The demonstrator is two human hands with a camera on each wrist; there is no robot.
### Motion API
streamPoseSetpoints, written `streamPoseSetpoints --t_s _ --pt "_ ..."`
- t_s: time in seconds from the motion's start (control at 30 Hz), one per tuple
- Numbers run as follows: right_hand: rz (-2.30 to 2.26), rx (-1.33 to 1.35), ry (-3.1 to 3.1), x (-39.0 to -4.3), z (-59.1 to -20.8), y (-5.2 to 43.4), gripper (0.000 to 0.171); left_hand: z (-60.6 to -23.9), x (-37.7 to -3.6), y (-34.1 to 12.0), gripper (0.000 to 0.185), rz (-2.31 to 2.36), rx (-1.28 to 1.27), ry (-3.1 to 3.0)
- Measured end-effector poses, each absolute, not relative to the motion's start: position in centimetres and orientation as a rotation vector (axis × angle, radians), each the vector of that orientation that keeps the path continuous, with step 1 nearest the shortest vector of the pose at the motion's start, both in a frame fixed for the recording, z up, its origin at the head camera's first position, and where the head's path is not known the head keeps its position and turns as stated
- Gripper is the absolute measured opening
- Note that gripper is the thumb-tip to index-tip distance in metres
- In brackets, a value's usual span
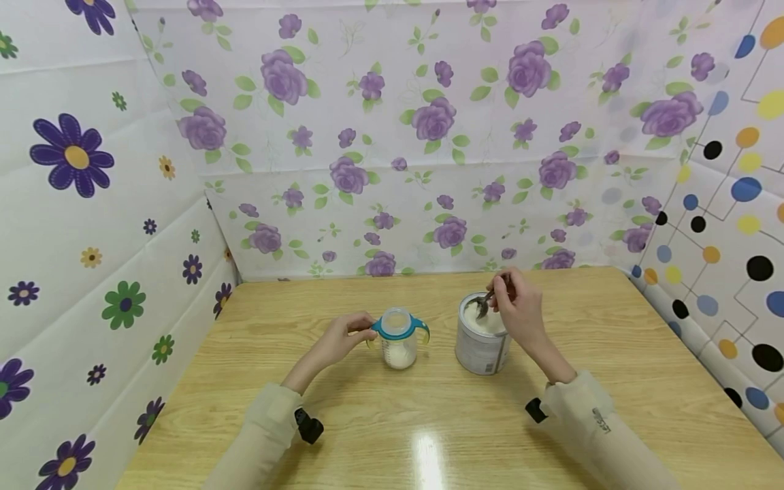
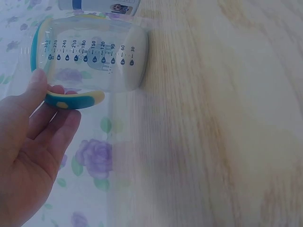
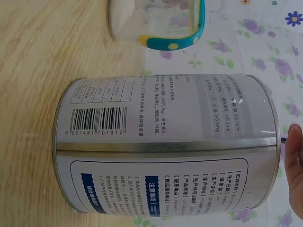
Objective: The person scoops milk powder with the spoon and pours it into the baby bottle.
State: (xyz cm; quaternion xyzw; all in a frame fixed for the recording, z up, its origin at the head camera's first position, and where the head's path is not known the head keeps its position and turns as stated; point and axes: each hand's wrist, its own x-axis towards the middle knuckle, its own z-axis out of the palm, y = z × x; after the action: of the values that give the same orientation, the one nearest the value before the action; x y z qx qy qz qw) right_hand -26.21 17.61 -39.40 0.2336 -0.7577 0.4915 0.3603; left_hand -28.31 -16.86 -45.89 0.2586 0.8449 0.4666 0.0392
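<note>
On the wooden tabletop (image 1: 367,442) stands the open can (image 1: 480,350), likely heaviest, rigid, best steadied around its side; to its left stands the clear bottle (image 1: 399,350), probably light and slippery, its handle (image 2: 75,101) the surest hold, grasped by the left grip (image 1: 341,337); smallest is the spoon (image 1: 482,309), likely stiff, pinched by the right grip (image 1: 520,307) at the can's mouth.

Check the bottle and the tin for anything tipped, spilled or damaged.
Nothing stands out: the bottle and the tin stand upright, no spill or dent shows, and the right hand holds the utensil at the tin's open top.
</note>
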Motion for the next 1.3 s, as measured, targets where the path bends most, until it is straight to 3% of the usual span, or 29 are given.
streamPoseSetpoints --t_s 0.57,0.9,1.3 --pt "1.587 0.587 -1.955 -26.4 -40.3 18.0 0.019 -45.8 -28.4 -16.9 0.012 1.406 0.778 2.595" --pt "1.948 0.328 -1.863 -27.4 -41.6 18.8 0.030 -45.8 -28.3 -16.8 0.013 1.413 0.783 2.586" --pt "2.234 0.100 -1.778 -27.3 -41.0 19.8 0.028 -45.9 -28.4 -16.9 0.014 1.413 0.821 2.593"
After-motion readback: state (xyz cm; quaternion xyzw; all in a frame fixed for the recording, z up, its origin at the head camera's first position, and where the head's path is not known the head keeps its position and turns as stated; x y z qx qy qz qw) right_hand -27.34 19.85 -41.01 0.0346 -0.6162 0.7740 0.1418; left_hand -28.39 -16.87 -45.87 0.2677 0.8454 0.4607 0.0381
